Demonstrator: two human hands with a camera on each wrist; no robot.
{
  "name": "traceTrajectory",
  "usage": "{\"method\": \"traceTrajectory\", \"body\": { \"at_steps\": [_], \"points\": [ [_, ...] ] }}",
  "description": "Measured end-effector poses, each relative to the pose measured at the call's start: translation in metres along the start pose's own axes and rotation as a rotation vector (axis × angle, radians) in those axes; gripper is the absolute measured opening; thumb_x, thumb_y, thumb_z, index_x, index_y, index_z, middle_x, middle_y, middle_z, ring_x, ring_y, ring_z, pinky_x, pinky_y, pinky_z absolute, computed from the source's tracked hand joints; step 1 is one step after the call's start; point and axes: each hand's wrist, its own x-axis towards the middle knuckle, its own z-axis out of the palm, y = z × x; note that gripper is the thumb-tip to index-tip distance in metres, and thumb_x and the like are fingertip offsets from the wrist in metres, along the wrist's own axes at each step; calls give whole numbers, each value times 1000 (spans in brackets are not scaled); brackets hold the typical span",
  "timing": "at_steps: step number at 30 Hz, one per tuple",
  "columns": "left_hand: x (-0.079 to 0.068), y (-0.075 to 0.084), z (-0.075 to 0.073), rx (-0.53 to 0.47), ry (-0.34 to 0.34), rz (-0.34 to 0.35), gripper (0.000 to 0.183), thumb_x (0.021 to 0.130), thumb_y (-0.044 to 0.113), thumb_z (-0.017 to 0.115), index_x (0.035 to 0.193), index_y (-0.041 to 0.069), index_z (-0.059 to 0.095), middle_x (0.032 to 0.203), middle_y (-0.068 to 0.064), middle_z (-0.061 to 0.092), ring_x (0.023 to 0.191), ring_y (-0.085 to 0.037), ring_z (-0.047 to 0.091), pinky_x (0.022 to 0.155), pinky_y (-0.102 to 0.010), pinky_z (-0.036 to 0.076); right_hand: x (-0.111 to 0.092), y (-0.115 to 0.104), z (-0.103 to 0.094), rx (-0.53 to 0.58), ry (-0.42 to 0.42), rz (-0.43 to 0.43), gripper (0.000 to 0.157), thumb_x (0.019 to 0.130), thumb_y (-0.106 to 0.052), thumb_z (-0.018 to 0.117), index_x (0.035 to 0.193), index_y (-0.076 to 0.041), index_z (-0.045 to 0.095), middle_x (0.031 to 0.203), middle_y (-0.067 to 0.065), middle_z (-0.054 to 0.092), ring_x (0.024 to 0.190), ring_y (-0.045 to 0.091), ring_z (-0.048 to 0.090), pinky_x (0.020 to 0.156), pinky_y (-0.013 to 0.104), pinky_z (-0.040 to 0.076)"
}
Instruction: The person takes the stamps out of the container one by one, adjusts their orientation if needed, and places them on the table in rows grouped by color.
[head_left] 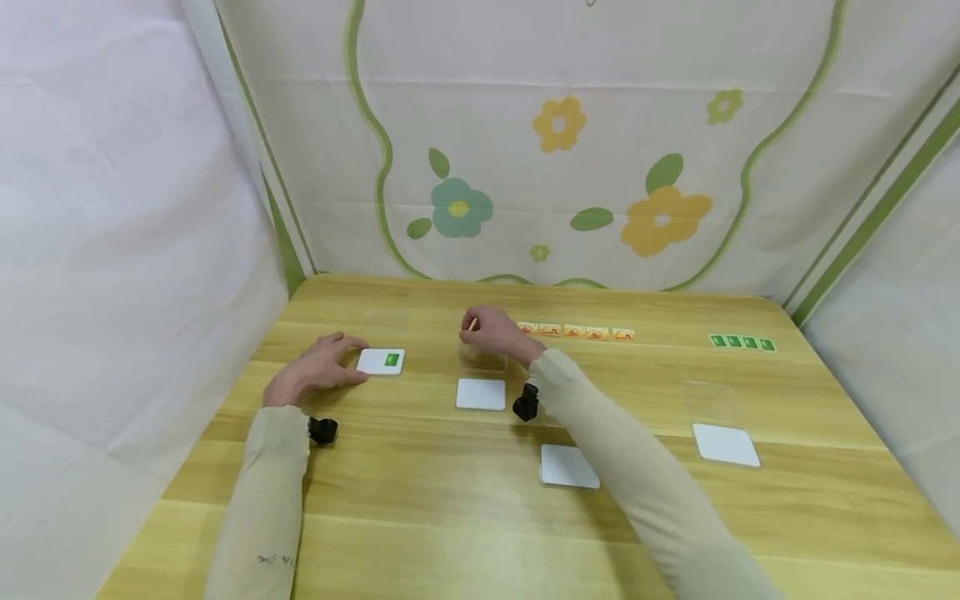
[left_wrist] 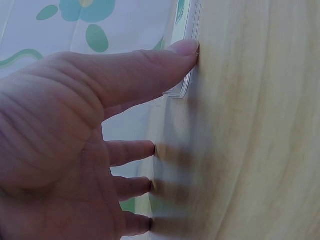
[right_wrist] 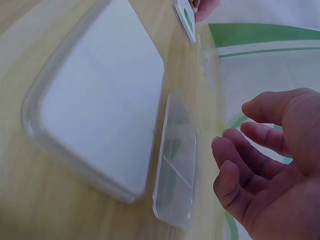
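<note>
My left hand [head_left: 318, 367] holds a shallow clear box with a white card [head_left: 372, 362] by its near end; a small green picture card [head_left: 392, 360] lies on the white. In the left wrist view, the thumb presses the clear box [left_wrist: 181, 90], and the other fingertips touch the table. Over the tabletop, my right hand [head_left: 495, 329] hovers with loosely curled fingers. In the right wrist view, nothing shows between the thumb and fingers of the hand [right_wrist: 270, 160]. Below it are a clear lid [right_wrist: 177, 170] and a box with a blank white card [right_wrist: 107, 100].
A row of small orange picture cards [head_left: 574, 331] lies right of my right hand. Farther right is a row of green cards [head_left: 742, 342]. More blank white boxes [head_left: 569, 466] stand on the table, one at the right [head_left: 726, 444] with a clear lid [head_left: 711, 398] behind. Curtains enclose the table.
</note>
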Motion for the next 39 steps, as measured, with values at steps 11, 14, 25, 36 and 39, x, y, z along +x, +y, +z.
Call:
{"method": "traceTrajectory", "body": {
  "at_steps": [11,14,25,36,39],
  "points": [
    [-1,0,-1,19,6,0,65,90,39,69,144,12,45,155,-37,18,141,-57,16,108,-75,19,7,-20,24,43,-29,-20,12,94,-20,61,100,-10,61,91,5,65,72,13,57,59,22,45],
    [-1,1,-1,15,3,-3,65,90,38,69,144,11,45,155,-37,18,141,-57,16,108,-75,19,10,-24,30,28,-35,-31,12,94,-21,61,101,-10,61,91,5,66,70,12,59,57,22,46],
    [1,1,-1,4,-4,-11,64,91,35,68,145,12,44,156,-36,17,142,-56,14,109,-74,17,13,-36,40,82,-44,-27,13,94,-20,60,102,-10,61,92,6,67,68,12,57,56,22,45],
    [0,1,-1,7,6,-7,64,90,37,70,144,12,46,155,-36,18,141,-56,17,109,-74,19,16,-40,56,142,-56,-8,13,93,-17,61,103,-9,60,88,6,66,63,12,59,53,22,47],
    [0,1,-1,5,5,-7,64,90,37,69,144,12,46,155,-36,18,142,-55,16,109,-73,19,18,-43,61,130,-46,-10,13,93,-17,63,102,-9,61,87,5,66,62,11,58,53,21,47]
  ]
}}
